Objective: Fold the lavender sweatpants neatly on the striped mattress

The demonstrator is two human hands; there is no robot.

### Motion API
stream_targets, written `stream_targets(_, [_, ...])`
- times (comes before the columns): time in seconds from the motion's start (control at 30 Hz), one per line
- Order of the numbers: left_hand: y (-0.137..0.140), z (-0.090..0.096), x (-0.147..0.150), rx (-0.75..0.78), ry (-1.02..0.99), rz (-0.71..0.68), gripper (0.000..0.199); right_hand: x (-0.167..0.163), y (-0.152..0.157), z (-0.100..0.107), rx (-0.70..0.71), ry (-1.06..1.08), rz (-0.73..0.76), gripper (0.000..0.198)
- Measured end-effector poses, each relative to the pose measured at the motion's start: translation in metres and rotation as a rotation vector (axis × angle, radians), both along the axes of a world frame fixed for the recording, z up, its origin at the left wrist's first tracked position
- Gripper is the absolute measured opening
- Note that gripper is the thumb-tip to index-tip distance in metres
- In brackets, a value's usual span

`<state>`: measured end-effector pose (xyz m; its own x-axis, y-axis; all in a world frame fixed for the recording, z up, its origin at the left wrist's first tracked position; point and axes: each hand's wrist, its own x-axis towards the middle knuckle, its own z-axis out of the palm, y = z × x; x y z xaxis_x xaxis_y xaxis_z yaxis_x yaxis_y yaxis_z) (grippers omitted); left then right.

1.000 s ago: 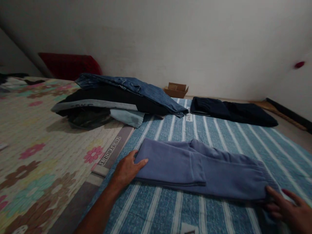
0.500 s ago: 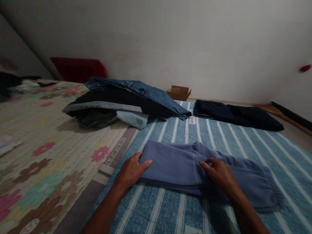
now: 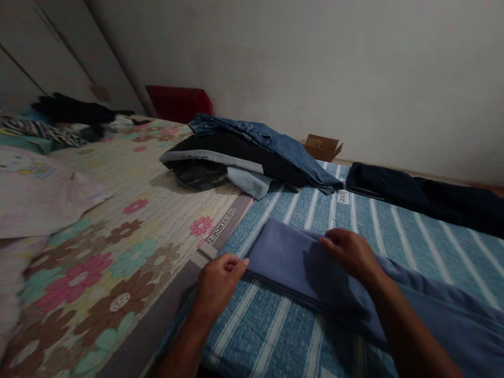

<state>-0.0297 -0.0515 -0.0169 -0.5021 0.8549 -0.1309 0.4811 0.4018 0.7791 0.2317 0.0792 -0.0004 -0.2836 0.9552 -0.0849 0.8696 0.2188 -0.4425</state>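
Observation:
A pair of blue-purple trousers (image 3: pixel 283 257) lies folded lengthwise on the striped cloth, its left part doubled into a neat layered block. My left hand (image 3: pixel 220 281) is closed, thumb and fingertips pinching the near left corner of the trousers. Over the far edge of the fold, my right hand (image 3: pixel 350 254) has its thumb and fingers pressed together at the fabric and throws a shadow on it. The right forearm covers part of the trousers, which run out of view at the lower right.
Blue jeans (image 3: pixel 271 137) lie on a heap with a black garment (image 3: pixel 224 149). Dark folded trousers (image 3: pixel 417 194) rest at the back right. A pink garment (image 3: pixel 43 194) lies left on the flowered mat (image 3: pixel 149 231). A cardboard box (image 3: pixel 321 147) stands by the wall.
The view has swung left, so things appear further right. My left hand has closed from a spread grip to a pinch at the corner. My right hand has shifted left and toward the far edge.

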Motion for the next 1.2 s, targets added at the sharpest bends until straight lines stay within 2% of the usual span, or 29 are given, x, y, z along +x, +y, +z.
stream_targets(0.13, [-0.021, 0.001, 0.014, -0.126, -0.354, -0.029, 0.034, -0.048, 0.029, 0.001, -0.102, 0.028, 0.182, 0.034])
stream_targets(0.2, [-0.028, 0.000, 0.024, -0.140, -0.519, -0.021, 0.034, -0.066, 0.039, -0.001, -0.157, 0.035, 0.236, 0.031])
stream_targets(0.33, [-0.034, -0.003, 0.040, -0.081, -0.829, 0.100, 0.039, -0.084, 0.052, -0.006, -0.226, 0.051, 0.291, 0.033])
stream_targets(0.5, [-0.034, -0.010, 0.050, 0.024, -1.042, 0.231, 0.037, -0.091, 0.061, -0.007, -0.345, 0.086, 0.315, 0.043])
stream_targets(0.67, [-0.033, -0.014, 0.056, 0.095, -1.167, 0.297, 0.038, -0.099, 0.067, -0.009, -0.445, 0.134, 0.310, 0.043])
stream_targets(0.8, [-0.030, -0.014, 0.060, 0.060, -1.244, 0.286, 0.030, -0.105, 0.073, -0.013, -0.478, 0.170, 0.326, 0.039])
stream_targets(1.0, [-0.022, -0.014, 0.062, 0.041, -1.244, 0.272, 0.033, -0.112, 0.077, -0.016, -0.498, 0.165, 0.334, 0.038])
stream_targets(1.2, [-0.014, -0.017, 0.062, 0.013, -1.166, 0.263, 0.040, -0.116, 0.079, -0.012, -0.510, 0.084, 0.332, 0.047])
